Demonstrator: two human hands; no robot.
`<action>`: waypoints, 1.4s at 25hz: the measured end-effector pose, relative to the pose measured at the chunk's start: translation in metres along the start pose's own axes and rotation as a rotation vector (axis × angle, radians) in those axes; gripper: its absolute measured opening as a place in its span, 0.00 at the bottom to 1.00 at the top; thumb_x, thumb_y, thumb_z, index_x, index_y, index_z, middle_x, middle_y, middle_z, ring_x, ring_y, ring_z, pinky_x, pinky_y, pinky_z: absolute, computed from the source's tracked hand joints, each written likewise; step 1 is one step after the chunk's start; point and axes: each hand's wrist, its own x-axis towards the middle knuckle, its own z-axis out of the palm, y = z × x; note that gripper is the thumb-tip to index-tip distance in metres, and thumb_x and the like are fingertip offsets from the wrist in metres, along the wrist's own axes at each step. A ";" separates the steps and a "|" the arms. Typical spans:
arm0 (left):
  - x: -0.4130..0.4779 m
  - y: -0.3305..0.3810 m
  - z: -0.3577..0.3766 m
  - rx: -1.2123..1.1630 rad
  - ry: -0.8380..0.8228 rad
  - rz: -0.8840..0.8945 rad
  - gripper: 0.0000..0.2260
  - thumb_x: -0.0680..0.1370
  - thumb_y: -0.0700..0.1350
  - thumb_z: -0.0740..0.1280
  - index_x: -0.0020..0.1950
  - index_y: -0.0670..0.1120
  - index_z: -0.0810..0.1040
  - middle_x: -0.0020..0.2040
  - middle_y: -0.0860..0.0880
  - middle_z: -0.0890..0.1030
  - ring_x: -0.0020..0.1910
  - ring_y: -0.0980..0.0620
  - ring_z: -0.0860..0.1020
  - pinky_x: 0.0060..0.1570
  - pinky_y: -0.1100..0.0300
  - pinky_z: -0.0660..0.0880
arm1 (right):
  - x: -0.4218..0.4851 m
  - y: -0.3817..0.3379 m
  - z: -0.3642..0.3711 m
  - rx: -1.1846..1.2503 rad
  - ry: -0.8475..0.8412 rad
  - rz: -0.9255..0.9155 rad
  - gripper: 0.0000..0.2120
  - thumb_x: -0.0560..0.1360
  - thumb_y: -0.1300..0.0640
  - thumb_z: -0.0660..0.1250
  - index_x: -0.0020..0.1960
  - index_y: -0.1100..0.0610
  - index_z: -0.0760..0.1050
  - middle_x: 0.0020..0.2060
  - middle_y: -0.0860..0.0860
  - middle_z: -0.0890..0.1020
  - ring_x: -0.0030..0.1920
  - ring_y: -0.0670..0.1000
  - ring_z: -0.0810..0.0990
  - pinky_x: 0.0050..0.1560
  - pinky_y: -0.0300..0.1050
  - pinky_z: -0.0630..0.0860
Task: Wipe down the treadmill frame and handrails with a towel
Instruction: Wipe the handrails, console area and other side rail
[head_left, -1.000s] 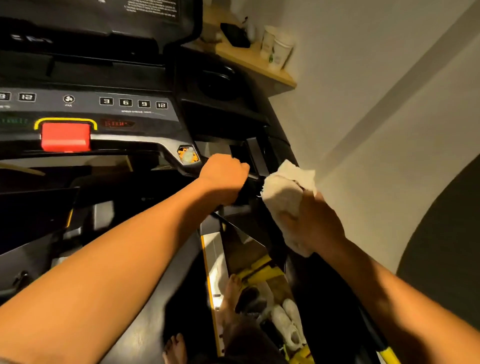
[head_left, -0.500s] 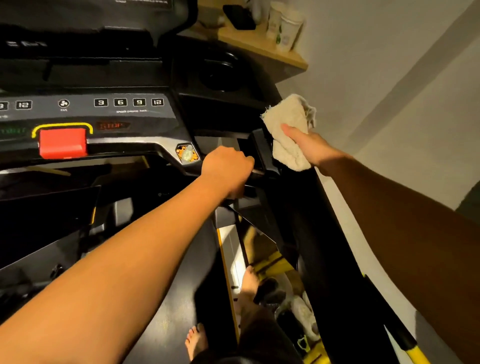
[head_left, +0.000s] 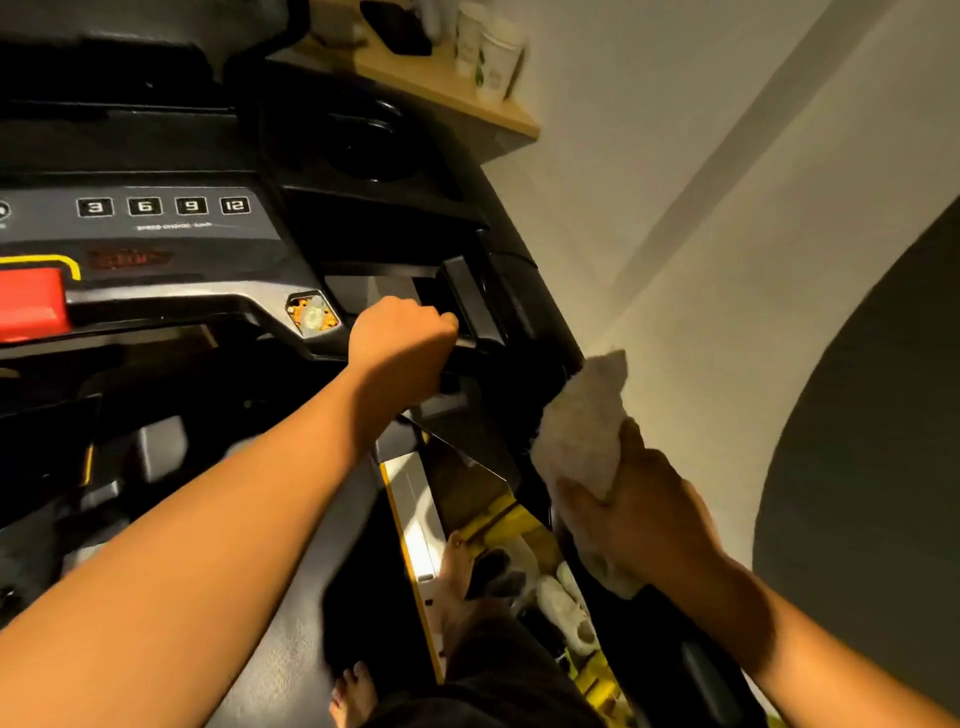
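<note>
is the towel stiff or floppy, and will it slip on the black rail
Probably floppy: the towel bunches and creases where the right hand grips it. Likely light, since one hand carries it. Being cloth, it should drag rather than slip on the black handrail.

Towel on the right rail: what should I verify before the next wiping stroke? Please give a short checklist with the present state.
1. Towel gripped firmly: ok, the right hand curls round its lower part.
2. Towel against the rail: ok, it lies along the rail's outer edge.
3. Body steadied: ok, the left hand grips the bar below the console.
4. Belt stopped: cannot tell from one picture.
5. Feet placed safely: cannot tell; they are bare and partly hidden.
6. Rail below the towel clean: cannot tell, too dark.
</note>
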 end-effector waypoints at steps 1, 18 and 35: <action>0.001 0.000 0.001 -0.025 -0.008 -0.023 0.15 0.73 0.49 0.71 0.57 0.47 0.76 0.38 0.47 0.77 0.37 0.44 0.78 0.35 0.57 0.69 | 0.021 -0.018 0.007 -0.082 0.049 -0.030 0.39 0.70 0.29 0.60 0.70 0.52 0.57 0.51 0.50 0.79 0.46 0.51 0.81 0.40 0.41 0.72; -0.005 0.001 -0.007 0.014 0.015 0.015 0.14 0.71 0.50 0.70 0.54 0.47 0.77 0.45 0.45 0.81 0.43 0.40 0.80 0.34 0.55 0.69 | 0.127 -0.063 -0.020 0.305 -0.098 -0.027 0.48 0.55 0.25 0.69 0.67 0.50 0.69 0.56 0.50 0.80 0.56 0.53 0.79 0.59 0.53 0.77; -0.075 0.021 0.013 -0.932 0.367 -0.180 0.15 0.76 0.46 0.64 0.61 0.41 0.75 0.57 0.41 0.78 0.58 0.40 0.74 0.61 0.48 0.71 | 0.036 -0.056 0.041 -0.660 0.169 -0.009 0.58 0.68 0.37 0.70 0.76 0.63 0.36 0.63 0.72 0.65 0.57 0.69 0.72 0.55 0.55 0.75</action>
